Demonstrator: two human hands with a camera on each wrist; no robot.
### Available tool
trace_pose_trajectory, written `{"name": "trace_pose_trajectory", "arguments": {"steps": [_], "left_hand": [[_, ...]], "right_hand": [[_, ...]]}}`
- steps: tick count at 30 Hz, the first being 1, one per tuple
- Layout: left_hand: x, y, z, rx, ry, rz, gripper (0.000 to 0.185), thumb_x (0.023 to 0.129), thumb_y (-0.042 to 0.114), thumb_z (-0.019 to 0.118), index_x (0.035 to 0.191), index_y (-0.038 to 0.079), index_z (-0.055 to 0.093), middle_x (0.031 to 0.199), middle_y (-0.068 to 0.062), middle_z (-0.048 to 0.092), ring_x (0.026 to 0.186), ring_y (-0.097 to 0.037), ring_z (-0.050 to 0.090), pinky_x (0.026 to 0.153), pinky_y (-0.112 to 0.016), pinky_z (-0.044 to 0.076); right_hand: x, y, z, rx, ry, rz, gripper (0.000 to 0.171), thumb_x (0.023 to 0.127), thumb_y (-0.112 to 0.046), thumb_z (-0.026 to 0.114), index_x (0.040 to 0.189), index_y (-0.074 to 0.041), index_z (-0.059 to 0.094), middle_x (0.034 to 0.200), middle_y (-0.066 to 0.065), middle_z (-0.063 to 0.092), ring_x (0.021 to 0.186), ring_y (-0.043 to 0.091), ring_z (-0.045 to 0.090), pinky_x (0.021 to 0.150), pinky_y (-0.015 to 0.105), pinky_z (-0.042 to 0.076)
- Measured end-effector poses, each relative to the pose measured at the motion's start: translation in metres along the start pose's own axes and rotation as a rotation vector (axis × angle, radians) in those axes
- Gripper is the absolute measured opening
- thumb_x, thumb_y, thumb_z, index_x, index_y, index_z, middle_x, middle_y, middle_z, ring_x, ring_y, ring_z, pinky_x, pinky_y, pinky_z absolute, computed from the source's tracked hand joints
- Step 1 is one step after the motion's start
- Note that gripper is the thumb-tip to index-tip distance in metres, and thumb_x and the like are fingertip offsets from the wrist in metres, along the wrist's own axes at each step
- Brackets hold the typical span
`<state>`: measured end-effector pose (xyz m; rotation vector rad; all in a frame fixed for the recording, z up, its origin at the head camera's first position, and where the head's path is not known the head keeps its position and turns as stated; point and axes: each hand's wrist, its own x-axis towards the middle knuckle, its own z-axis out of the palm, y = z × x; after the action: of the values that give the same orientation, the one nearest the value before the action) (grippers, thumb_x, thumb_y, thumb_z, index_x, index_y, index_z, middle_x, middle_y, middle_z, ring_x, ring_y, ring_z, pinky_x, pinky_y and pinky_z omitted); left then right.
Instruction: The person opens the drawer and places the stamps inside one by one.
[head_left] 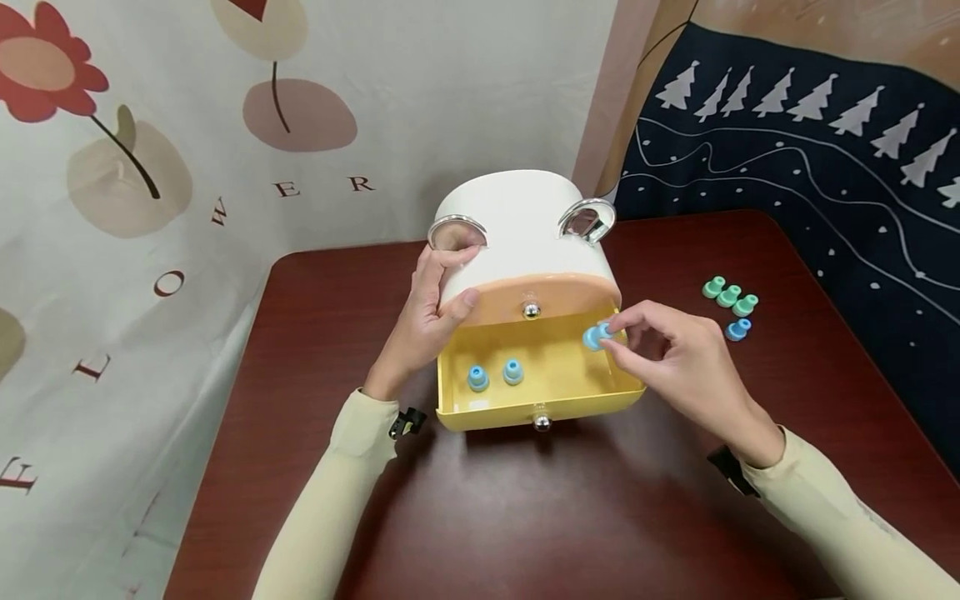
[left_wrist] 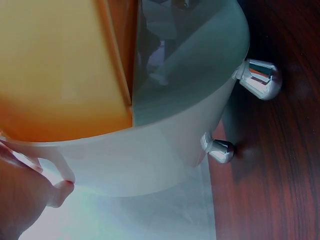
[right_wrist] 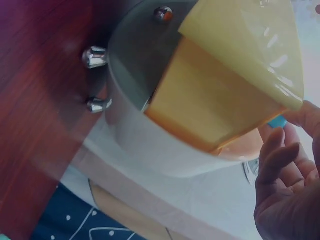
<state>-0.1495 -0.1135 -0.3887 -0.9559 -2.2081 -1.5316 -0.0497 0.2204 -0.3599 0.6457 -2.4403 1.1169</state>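
Observation:
A white toy drawer cabinet (head_left: 517,204) with silver ring ears stands on the table, its upper orange drawer (head_left: 487,304) closed. Below, the yellow drawer (head_left: 495,414) is pulled out. Two light blue pegs (head_left: 513,372) stand upright in its left half. My left hand (head_left: 426,317) grips the cabinet's left side, thumb at the orange front and fingers on top. Between thumb and index finger, my right hand (head_left: 690,354) pinches another light blue peg (head_left: 595,337), tilted over the drawer's right end. Only a sliver of that blue peg (right_wrist: 277,121) shows in the right wrist view.
Three green pegs (head_left: 729,296) and a darker blue peg (head_left: 738,330) stand on the red-brown table (head_left: 315,433), right of the cabinet. A flower-print cloth (head_left: 420,92) hangs behind, and a dark tree-print cloth (head_left: 795,167) on the right. Silver feet (left_wrist: 260,80) support the cabinet.

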Motion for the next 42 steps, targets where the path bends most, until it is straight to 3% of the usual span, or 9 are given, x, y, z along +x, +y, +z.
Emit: {"name": "trace_pose_trajectory", "arguments": {"steps": [12,18,22,28,38,42], "left_hand": [[-0.001,-0.001,-0.001,-0.001,-0.006,-0.004,0.052,0.104,0.034,0.065,0.151,0.013,0.056,0.150,-0.015,0.045,0.131,-0.030,0.037,0.105,-0.047,0.030],[-0.001,0.001,-0.003,0.000,0.000,-0.002,0.054,0.105,0.041,0.064,0.150,0.013,0.056,0.150,-0.014,0.046,0.130,-0.030,0.038,0.105,-0.047,0.030],[0.000,0.000,-0.002,0.006,-0.003,0.005,0.054,0.106,0.045,0.063,0.150,0.013,0.056,0.150,-0.013,0.046,0.131,-0.029,0.038,0.106,-0.047,0.029],[-0.001,0.002,-0.001,0.011,-0.006,-0.005,0.050,0.104,0.032,0.064,0.149,0.013,0.055,0.150,-0.014,0.045,0.131,-0.029,0.038,0.106,-0.048,0.029],[-0.001,0.003,0.000,0.008,-0.002,-0.004,0.052,0.105,0.038,0.063,0.150,0.013,0.055,0.147,-0.016,0.047,0.129,-0.029,0.038,0.104,-0.046,0.029],[-0.001,0.002,-0.001,0.000,0.002,0.001,0.050,0.104,0.032,0.063,0.150,0.012,0.056,0.147,-0.017,0.047,0.129,-0.031,0.038,0.104,-0.047,0.028]], "right_hand": [[0.010,-0.007,0.023,-0.107,-0.123,-0.047,0.025,0.086,-0.007,0.093,0.098,-0.022,0.077,0.089,-0.006,0.062,0.070,0.008,0.047,0.060,0.023,0.038],[0.019,-0.008,0.027,-0.097,-0.255,0.006,0.022,0.090,-0.010,0.092,0.097,-0.023,0.077,0.093,-0.003,0.069,0.080,0.016,0.056,0.064,0.032,0.045],[0.027,-0.009,0.032,-0.081,-0.352,0.025,0.018,0.091,-0.014,0.092,0.095,-0.023,0.077,0.092,-0.007,0.071,0.087,0.020,0.064,0.073,0.037,0.051],[0.037,-0.009,0.036,-0.073,-0.456,0.050,0.019,0.091,-0.014,0.092,0.092,-0.026,0.077,0.083,-0.017,0.069,0.081,0.011,0.065,0.074,0.036,0.054],[0.044,-0.009,0.040,-0.145,-0.503,0.015,0.017,0.091,-0.012,0.089,0.090,-0.024,0.076,0.080,-0.018,0.068,0.076,0.009,0.064,0.068,0.036,0.052],[0.046,-0.009,0.041,-0.169,-0.518,-0.006,0.018,0.092,-0.011,0.086,0.089,-0.025,0.075,0.080,-0.019,0.067,0.075,0.011,0.063,0.067,0.035,0.051]]}}
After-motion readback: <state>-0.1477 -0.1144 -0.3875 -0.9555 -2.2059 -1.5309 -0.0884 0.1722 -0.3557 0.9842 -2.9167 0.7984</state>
